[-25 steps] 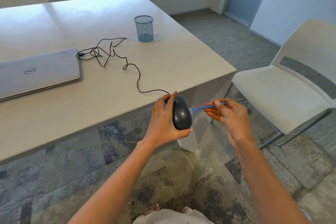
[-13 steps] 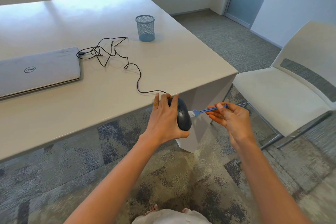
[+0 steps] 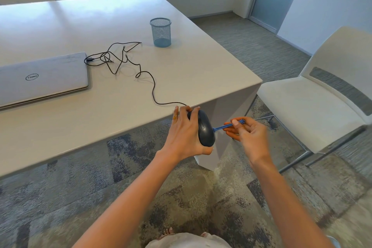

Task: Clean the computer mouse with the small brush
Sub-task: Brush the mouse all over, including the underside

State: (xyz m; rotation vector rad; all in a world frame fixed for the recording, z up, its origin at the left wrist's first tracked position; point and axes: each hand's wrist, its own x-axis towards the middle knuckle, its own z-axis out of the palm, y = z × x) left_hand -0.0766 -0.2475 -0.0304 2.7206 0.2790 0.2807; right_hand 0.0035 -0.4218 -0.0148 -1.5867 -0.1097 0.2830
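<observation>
step: brushing in hand, judged midway.
wired mouse: held off the table edge, at 6 o'clock of the mesh cup.
left hand: clamped round the mouse.
right hand: pinching the blue brush, head touching the mouse at its 3 o'clock.
next: short strokes, steady grip.

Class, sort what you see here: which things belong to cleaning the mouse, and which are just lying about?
Belong to the job:
- computer mouse, held in the left hand
- small blue brush, held in the right hand
- mouse cable

Just lying about:
- closed laptop
- blue mesh pen cup
- white chair
- table
</observation>
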